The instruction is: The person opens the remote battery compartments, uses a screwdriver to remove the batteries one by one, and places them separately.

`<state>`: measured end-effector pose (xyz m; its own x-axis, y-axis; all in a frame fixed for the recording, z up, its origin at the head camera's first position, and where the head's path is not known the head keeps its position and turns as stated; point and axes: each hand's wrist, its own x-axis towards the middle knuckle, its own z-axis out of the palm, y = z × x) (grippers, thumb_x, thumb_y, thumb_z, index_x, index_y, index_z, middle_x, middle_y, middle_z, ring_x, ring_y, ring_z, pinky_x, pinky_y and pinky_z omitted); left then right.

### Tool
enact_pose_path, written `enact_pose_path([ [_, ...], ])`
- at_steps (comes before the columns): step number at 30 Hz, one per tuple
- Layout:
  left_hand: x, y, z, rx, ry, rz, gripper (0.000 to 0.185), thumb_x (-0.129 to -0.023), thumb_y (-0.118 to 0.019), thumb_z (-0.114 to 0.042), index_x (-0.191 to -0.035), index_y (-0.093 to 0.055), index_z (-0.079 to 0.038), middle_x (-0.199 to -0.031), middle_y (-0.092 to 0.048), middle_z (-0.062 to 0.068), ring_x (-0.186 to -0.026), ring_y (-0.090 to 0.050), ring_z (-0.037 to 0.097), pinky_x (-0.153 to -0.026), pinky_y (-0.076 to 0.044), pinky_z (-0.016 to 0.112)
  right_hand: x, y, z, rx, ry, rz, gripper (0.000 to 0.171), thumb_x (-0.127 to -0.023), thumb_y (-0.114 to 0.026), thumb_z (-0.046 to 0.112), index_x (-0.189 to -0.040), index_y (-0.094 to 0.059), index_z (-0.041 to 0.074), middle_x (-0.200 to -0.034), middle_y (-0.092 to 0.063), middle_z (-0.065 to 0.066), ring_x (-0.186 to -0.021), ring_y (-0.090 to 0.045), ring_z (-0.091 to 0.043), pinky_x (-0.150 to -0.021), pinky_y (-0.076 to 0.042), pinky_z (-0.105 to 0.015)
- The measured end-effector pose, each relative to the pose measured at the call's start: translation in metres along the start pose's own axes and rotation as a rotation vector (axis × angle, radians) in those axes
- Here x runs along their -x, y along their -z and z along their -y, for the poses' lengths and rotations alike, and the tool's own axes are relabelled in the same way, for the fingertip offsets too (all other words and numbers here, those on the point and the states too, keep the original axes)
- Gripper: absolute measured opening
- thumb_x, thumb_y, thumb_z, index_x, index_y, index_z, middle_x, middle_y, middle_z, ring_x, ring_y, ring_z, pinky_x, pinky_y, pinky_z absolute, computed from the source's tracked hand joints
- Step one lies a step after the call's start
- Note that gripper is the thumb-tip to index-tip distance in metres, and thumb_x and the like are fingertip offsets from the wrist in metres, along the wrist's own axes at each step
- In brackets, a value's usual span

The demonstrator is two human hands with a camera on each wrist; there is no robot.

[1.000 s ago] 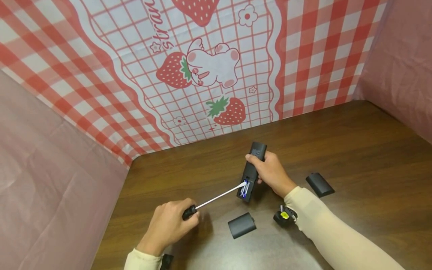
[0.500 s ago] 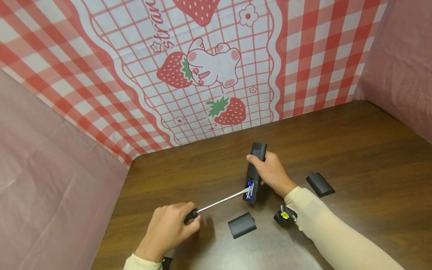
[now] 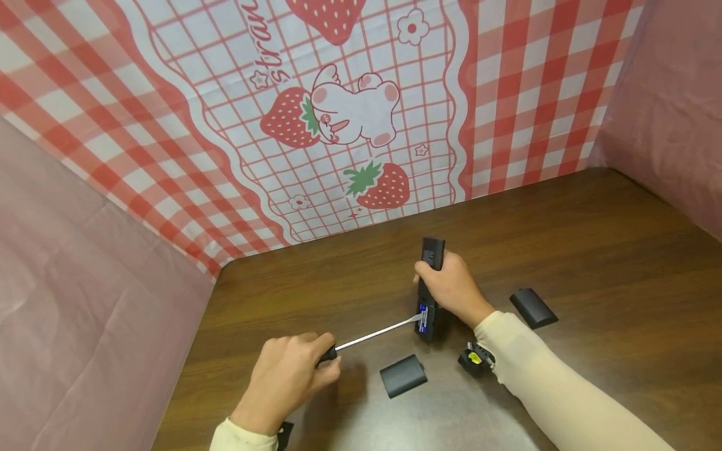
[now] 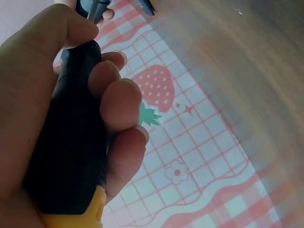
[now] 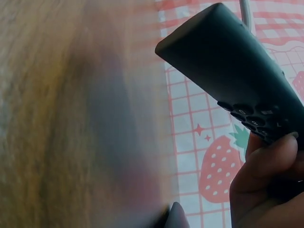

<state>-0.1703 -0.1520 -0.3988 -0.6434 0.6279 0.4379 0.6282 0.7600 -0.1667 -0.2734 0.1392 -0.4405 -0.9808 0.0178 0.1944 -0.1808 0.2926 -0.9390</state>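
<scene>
In the head view my right hand (image 3: pixel 455 287) grips a black remote control (image 3: pixel 433 252) by its upper half, back side showing. At its lower end the battery bay lies uncovered, with blue-and-white batteries (image 3: pixel 423 318) inside. My left hand (image 3: pixel 289 381) holds a flat-tip screwdriver (image 3: pixel 376 333), whose blade tip reaches the batteries from the left. The left wrist view shows fingers curled round its black handle (image 4: pixel 71 128) with a yellow end. From the right wrist camera the remote's button side (image 5: pixel 228 61) appears, fingers bent around it; its battery bay is hidden there.
One black battery cover (image 3: pixel 403 376) lies on the wooden table (image 3: pixel 316 288) below the remote. Another similar cover (image 3: pixel 533 307) rests to the right of the right wrist. A strawberry-patterned checked cloth (image 3: pixel 361 156) hangs behind, with pink cloth (image 3: pixel 84 282) along the sides.
The remote has turned so its battery side faces more to the left, its lower end swinging right. The screwdriver tip has followed rightward, and my left hand has shifted slightly right.
</scene>
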Motion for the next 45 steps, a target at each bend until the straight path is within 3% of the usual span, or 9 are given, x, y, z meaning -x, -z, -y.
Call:
enact_pose_path([
  [6, -0.005, 0.002, 0.000, -0.015, -0.015, 0.013, 0.027, -0.076, -0.075, -0.031, -0.071, -0.049, -0.022, -0.058, -0.032, -0.014, -0.043, -0.032, 0.004, -0.038, -0.025, 0.024, -0.001, -0.001, -0.001, -0.032, 0.022, 0.013, 0.019, -0.096, -0.058, 0.018, -0.093, -0.060, -0.001, -0.075, -0.070, -0.012, -0.064, -0.065, -0.019, -0.061, -0.054, -0.032],
  [15, -0.005, 0.007, -0.009, -0.007, -0.027, -0.024, 0.016, -0.075, -0.074, -0.029, -0.078, -0.060, -0.021, -0.058, -0.036, -0.014, -0.044, -0.031, 0.002, -0.038, -0.026, 0.022, 0.006, -0.007, 0.000, -0.130, 0.033, -0.031, 0.034, -0.098, -0.063, 0.031, -0.080, -0.065, 0.002, -0.066, -0.065, -0.008, -0.059, -0.060, -0.023, -0.055, -0.050, -0.032],
  [21, -0.008, 0.007, -0.013, -0.017, -0.021, -0.024, 0.015, -0.076, -0.074, -0.029, -0.083, -0.065, -0.020, -0.059, -0.042, -0.013, -0.044, -0.036, 0.003, -0.038, -0.029, 0.024, 0.006, -0.006, 0.001, -0.339, 0.005, 0.011, 0.037, -0.101, -0.058, 0.031, -0.092, -0.059, -0.004, -0.070, -0.066, -0.017, -0.060, -0.065, -0.029, -0.056, -0.055, -0.037],
  [26, -0.009, 0.006, -0.012, 0.000, -0.012, -0.015, 0.016, -0.076, -0.076, -0.028, -0.086, -0.067, -0.019, -0.059, -0.042, -0.014, -0.045, -0.036, 0.002, -0.039, -0.030, 0.024, 0.007, -0.004, 0.001, -0.469, -0.037, 0.043, 0.038, -0.103, -0.056, 0.033, -0.099, -0.056, -0.005, -0.070, -0.065, -0.022, -0.053, -0.066, -0.025, -0.054, -0.057, -0.043],
  [31, -0.011, 0.003, -0.012, 0.036, -0.030, -0.003, 0.018, -0.082, -0.077, -0.032, -0.090, -0.068, -0.019, -0.061, -0.043, -0.013, -0.045, -0.039, 0.004, -0.040, -0.032, 0.025, 0.007, -0.002, 0.001, -0.459, -0.051, 0.025, 0.040, -0.102, -0.057, 0.036, -0.099, -0.059, -0.004, -0.066, -0.063, -0.019, -0.049, -0.062, -0.022, -0.050, -0.055, -0.040],
  [37, -0.014, -0.006, -0.010, 0.109, -0.056, 0.010, 0.023, -0.089, -0.076, -0.037, -0.103, -0.073, -0.019, -0.071, -0.059, -0.011, -0.053, -0.055, 0.008, -0.045, -0.042, 0.030, 0.006, 0.000, 0.000, -0.400, -0.071, 0.021, 0.036, -0.100, -0.059, 0.036, -0.097, -0.061, 0.000, -0.064, -0.062, -0.017, -0.047, -0.059, -0.022, -0.049, -0.054, -0.039],
  [45, -0.016, -0.023, -0.005, 0.165, -0.102, 0.018, 0.027, -0.091, -0.074, -0.036, -0.116, -0.073, -0.026, -0.072, -0.058, -0.012, -0.054, -0.050, 0.004, -0.049, -0.044, 0.030, 0.004, 0.003, 0.001, -0.357, -0.096, 0.069, 0.033, -0.099, -0.060, 0.029, -0.095, -0.055, -0.003, -0.062, -0.059, -0.013, -0.047, -0.055, -0.019, -0.047, -0.050, -0.033],
])
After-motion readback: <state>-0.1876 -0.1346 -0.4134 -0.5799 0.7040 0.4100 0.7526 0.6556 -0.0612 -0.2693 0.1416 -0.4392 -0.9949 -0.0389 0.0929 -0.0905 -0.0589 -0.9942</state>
